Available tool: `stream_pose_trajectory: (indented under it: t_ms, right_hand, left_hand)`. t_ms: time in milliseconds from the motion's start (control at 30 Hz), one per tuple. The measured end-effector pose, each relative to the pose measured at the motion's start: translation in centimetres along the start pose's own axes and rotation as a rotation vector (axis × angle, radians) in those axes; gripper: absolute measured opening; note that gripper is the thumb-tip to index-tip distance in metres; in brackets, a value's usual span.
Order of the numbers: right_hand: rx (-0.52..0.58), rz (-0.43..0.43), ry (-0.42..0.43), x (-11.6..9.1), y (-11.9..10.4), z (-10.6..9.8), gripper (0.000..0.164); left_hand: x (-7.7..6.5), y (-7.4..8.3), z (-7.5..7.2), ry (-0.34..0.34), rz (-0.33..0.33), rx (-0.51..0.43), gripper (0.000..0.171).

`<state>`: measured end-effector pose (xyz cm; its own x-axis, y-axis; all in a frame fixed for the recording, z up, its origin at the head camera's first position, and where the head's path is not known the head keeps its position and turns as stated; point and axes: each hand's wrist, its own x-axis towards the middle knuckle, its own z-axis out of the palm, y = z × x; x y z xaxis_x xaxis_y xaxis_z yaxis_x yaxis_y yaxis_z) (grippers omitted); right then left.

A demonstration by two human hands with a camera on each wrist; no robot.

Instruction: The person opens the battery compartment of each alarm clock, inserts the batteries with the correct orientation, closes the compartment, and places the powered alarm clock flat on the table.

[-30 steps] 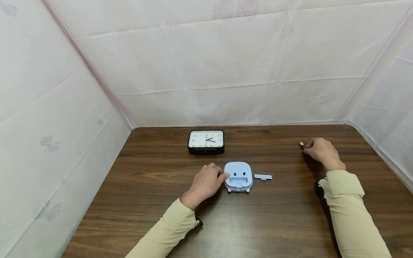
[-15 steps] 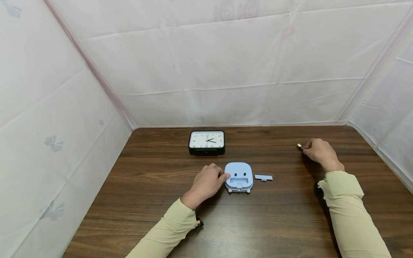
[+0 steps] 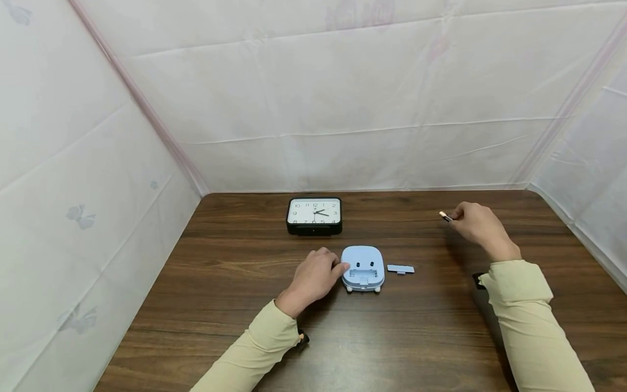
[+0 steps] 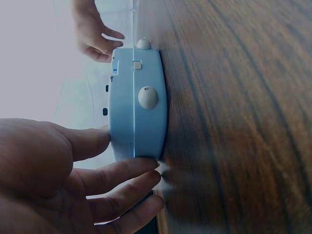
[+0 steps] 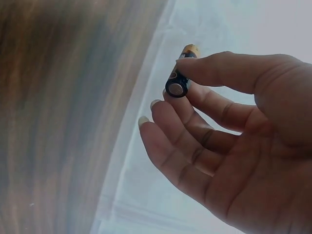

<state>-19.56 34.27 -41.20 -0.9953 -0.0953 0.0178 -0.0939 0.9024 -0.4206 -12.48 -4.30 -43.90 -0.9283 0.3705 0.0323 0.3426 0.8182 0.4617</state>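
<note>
A light-blue clock [image 3: 362,257] lies back side up on the table, its battery compartment uncovered and two black knobs showing. My left hand [image 3: 312,279] holds its left side, thumb on the back and fingertips along the lower edge, as the left wrist view shows. Off to the right, my right hand [image 3: 481,226] pinches a black and gold battery [image 5: 177,87] between thumb and forefinger, raised over the table. The other fingers of that hand curve loosely below it. Beside the clock's right edge lies the small blue battery cover [image 3: 400,269].
A black rectangular clock [image 3: 314,213] with a white dial lies behind the blue one. The brown wood-grain table [image 3: 235,239] ends at a pale sheet [image 3: 343,109] hung at the back and on both sides.
My right hand has lifted and shifted slightly left with the battery, which now shows more of its length. The left hand and the blue clock have stayed in place.
</note>
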Motion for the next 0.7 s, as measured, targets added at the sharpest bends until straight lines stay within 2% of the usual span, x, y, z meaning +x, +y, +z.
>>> stream_pose_trajectory:
  t_ms: [333,700]
  right_hand:
    - [0.001,-0.026,-0.013,-0.5,-1.9,-0.4,0.023]
    - [0.018,-0.049,-0.031,-0.7,-2.6,-0.5,0.018]
  left_hand:
    - [0.1,-0.1,0.1,0.009,0.007,-0.002,0.028]
    - [0.2,-0.1,0.2,0.008,0.004,0.004,0.029]
